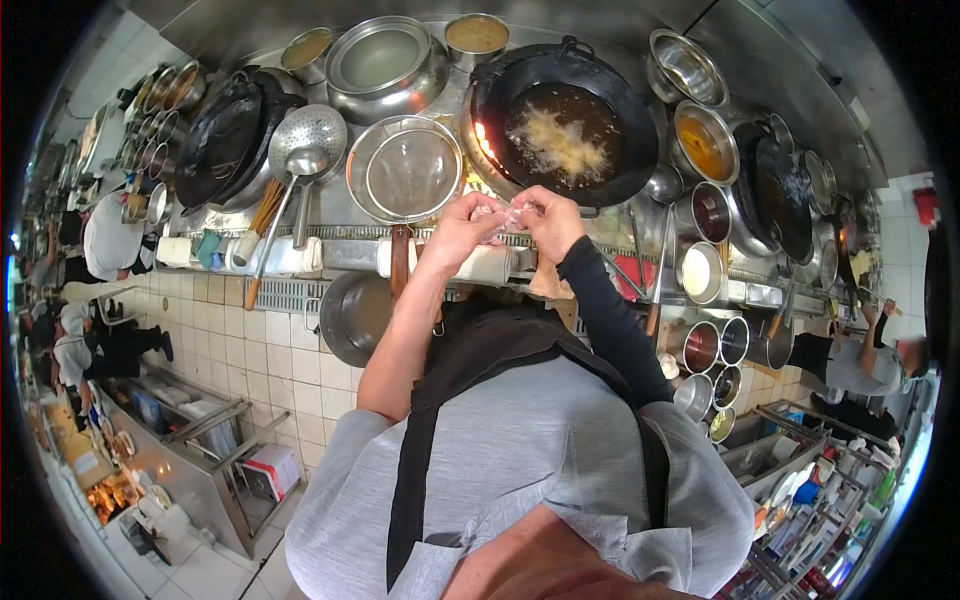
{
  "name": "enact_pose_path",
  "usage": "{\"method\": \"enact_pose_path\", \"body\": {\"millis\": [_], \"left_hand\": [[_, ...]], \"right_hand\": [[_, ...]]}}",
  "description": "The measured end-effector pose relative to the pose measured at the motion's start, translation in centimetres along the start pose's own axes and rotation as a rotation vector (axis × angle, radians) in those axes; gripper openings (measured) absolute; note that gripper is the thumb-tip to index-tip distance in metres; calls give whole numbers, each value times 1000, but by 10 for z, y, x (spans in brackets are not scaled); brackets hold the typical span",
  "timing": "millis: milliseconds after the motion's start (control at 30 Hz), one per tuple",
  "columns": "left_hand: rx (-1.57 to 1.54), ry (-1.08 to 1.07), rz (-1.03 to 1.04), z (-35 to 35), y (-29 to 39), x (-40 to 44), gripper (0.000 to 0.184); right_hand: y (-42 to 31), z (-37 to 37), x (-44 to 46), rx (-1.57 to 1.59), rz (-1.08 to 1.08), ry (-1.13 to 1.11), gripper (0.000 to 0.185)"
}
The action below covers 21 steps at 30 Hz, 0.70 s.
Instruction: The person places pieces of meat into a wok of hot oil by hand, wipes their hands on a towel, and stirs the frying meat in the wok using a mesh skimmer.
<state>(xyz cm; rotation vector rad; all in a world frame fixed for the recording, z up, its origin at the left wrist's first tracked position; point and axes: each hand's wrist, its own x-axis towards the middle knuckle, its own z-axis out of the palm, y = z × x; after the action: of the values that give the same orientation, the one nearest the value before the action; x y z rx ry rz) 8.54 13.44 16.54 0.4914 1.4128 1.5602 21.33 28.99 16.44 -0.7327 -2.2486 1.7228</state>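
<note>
My left hand (459,232) and my right hand (550,223) are close together at the front edge of the stove, each with its fingers pinched on a pale pinkish, crumpled piece (495,222). What the piece is cannot be made out. Just beyond them a large black wok (635,125) holds dark oil, with a pale golden, bubbling mass (562,145) frying in it. Flames show at the wok's left side. To the left of my hands lies a round mesh strainer (408,170) with a wooden handle.
A perforated ladle (307,140) and a second wok (225,140) are at the left. Behind stand a steel pot (385,60) and bowls of liquid. Sauce containers (705,140) line the right side. Other people (865,365) are at the far right and far left.
</note>
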Motion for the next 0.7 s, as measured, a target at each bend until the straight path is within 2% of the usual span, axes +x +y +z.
{"method": "enact_pose_path", "body": {"millis": [100,200,267,400,500,600,700], "left_hand": [[280,99,108,9,-1,2,16],[362,166,196,15,-1,3,16],[346,153,246,13,0,3,16],[311,85,187,6,10,-1,18],[219,123,97,0,9,-1,16],[9,139,7,-5,7,-2,13],[-281,124,-106,-14,-2,0,11]], "right_hand": [[17,10,1,-360,-311,118,28],[14,16,-1,-178,-344,45,32],[2,12,-4,-241,-339,25,32],[12,9,0,-148,-256,-35,27],[15,8,-3,177,6,-10,20],[21,1,3,773,161,-45,18],[21,-4,2,999,230,-58,15]]}}
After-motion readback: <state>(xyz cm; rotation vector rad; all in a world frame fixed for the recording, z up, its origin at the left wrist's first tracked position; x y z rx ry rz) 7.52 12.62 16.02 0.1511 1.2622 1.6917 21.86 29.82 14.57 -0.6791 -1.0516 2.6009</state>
